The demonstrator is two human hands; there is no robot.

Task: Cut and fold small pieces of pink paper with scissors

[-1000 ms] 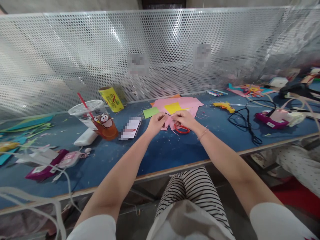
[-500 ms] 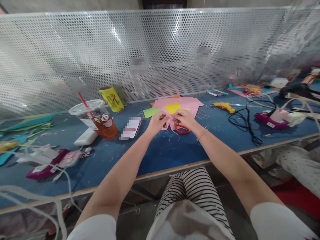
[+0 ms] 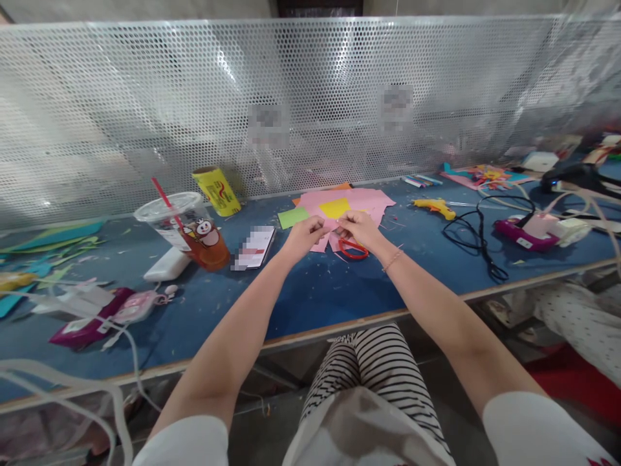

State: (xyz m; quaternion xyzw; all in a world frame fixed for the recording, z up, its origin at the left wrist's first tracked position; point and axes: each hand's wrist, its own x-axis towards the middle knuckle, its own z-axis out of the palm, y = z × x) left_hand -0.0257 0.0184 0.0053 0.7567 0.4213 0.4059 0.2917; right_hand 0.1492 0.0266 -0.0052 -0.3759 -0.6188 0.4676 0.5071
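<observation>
Both hands are raised close together over the pink paper [image 3: 373,199]. My left hand [image 3: 305,235] is closed in a pinch, and what it holds is too small to make out. Close by on the right, my right hand [image 3: 358,229] is also pinched, its hold hidden against the pink sheets. Red-handled scissors [image 3: 354,250] lie just below my right hand. A yellow piece of paper [image 3: 334,207] rests on the pink sheets behind the hands, and a green piece [image 3: 292,217] lies to their left.
Left of my hands are a phone [image 3: 258,247], a drink cup [image 3: 206,243] and a yellow roll [image 3: 217,192]. A yellow glue gun [image 3: 435,207], black cable [image 3: 481,243] and purple power strip [image 3: 526,235] sit right. A perforated metal screen [image 3: 320,84] stands behind.
My left hand has moved slightly left, widening the small gap between the hands. My right hand has barely moved.
</observation>
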